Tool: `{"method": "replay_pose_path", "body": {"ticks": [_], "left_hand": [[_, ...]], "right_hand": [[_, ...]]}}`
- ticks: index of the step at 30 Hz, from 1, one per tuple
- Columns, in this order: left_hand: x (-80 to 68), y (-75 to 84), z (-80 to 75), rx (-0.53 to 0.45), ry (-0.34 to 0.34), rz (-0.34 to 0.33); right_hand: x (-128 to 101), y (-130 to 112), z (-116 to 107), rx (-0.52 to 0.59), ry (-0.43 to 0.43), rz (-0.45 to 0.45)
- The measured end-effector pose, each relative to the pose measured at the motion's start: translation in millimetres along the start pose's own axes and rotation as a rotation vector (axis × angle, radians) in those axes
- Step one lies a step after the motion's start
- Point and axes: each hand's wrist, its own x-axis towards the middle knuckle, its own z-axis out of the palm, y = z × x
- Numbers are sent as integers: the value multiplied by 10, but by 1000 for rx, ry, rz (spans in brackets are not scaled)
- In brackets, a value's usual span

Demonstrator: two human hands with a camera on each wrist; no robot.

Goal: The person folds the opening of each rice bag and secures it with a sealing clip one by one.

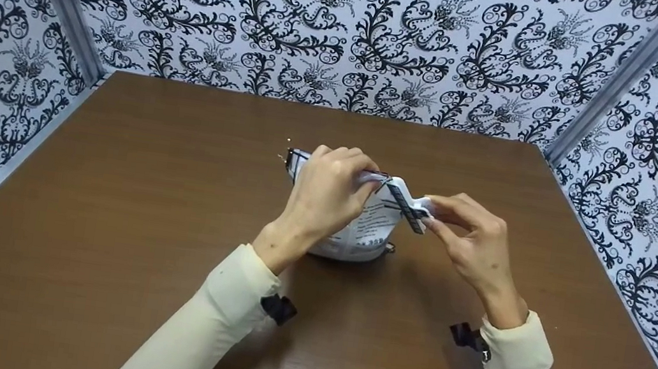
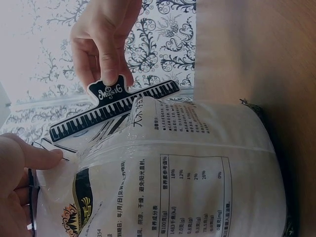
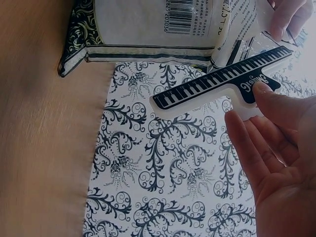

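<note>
Two hands meet mid-tabletop (image 1: 106,211): left hand (image 1: 327,194) fingers pinch the upright bag's (image 1: 364,234) folded top, while right hand (image 1: 470,236) fingers pinch the long clip (image 1: 406,205) lying along that fold.

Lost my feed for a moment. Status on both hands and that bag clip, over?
Left hand grips the bag top. Right hand pinches the piano-key clip by its handle, clip at the bag's folded top edge. Nothing in the way on the table.
</note>
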Motion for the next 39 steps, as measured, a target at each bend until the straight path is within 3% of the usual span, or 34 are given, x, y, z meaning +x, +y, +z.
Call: {"method": "replay_pose_path", "body": {"ticks": [39], "left_hand": [[-6,0,11,-4,4,-5]], "right_hand": [[49,-38,24,62,11,-53]]}}
